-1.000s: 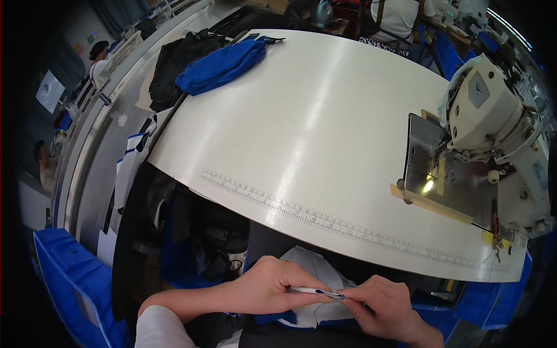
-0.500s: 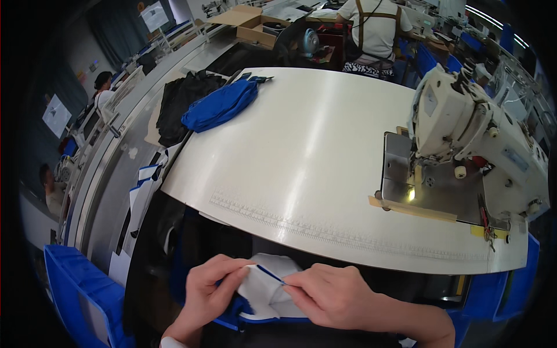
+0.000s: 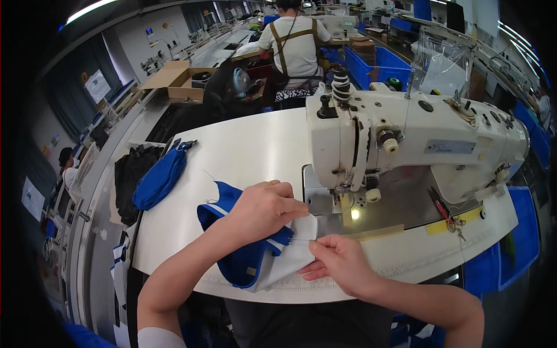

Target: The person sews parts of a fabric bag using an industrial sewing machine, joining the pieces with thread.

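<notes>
On the left of the white table point(image 3: 249, 136) lies a blue cloth bundle point(image 3: 161, 178). Toward the middle, a blue-and-white fabric piece point(image 3: 287, 260) rests near the front edge, the left hand point(image 3: 264, 211) pinching its white upper end and the right hand point(image 3: 343, 267), thumb and forefinger together, clamping its right edge, before the sewing machine point(image 3: 415, 124).

Sewing wkshp, cloth point(image 3: 283, 262) by sewing mach. point(image 3: 426, 123), wht tbl point(image 3: 249, 142), blue bin point(image 3: 357, 66), co-worker point(image 3: 297, 49) ahead
</notes>
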### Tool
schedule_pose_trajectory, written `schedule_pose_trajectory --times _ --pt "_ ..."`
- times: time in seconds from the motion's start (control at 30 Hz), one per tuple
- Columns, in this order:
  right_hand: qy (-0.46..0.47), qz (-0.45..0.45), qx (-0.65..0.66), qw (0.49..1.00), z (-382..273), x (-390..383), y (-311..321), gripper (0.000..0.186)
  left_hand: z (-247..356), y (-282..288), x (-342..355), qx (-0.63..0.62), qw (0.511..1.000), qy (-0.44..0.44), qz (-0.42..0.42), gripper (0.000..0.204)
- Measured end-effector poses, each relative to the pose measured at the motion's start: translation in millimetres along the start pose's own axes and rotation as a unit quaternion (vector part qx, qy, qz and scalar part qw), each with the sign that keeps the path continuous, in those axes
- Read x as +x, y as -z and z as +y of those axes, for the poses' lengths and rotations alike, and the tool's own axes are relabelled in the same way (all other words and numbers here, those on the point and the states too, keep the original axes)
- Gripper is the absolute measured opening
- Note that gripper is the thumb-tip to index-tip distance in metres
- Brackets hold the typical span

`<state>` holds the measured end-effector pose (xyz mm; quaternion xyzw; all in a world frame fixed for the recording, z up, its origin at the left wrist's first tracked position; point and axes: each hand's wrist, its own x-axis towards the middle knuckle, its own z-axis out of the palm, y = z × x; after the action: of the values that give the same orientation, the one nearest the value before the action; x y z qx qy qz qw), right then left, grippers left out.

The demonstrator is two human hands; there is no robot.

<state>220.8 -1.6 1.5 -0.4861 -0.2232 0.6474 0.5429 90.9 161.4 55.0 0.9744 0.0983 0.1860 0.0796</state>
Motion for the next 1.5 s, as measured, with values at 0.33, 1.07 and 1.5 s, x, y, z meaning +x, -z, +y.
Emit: schedule_pose_trajectory --times 0.33,1.07,1.5 --pt "-0.177 0.039 -0.143 0.973 -62.5 22.3 48.2 0.027 -25.2 -46.8 53.9 -0.278 0.947 0.145 -0.071 0.035" --pt "-0.187 -0.006 -0.307 0.933 -87.2 33.1 57.8 0.032 16.8 -6.8 42.8 0.106 0.993 0.013 -0.047 0.017" --pt "-0.184 -0.023 -0.337 0.923 -87.4 35.3 60.2 0.022 29.6 -63.0 14.6 0.058 0.998 0.033 0.016 0.033"
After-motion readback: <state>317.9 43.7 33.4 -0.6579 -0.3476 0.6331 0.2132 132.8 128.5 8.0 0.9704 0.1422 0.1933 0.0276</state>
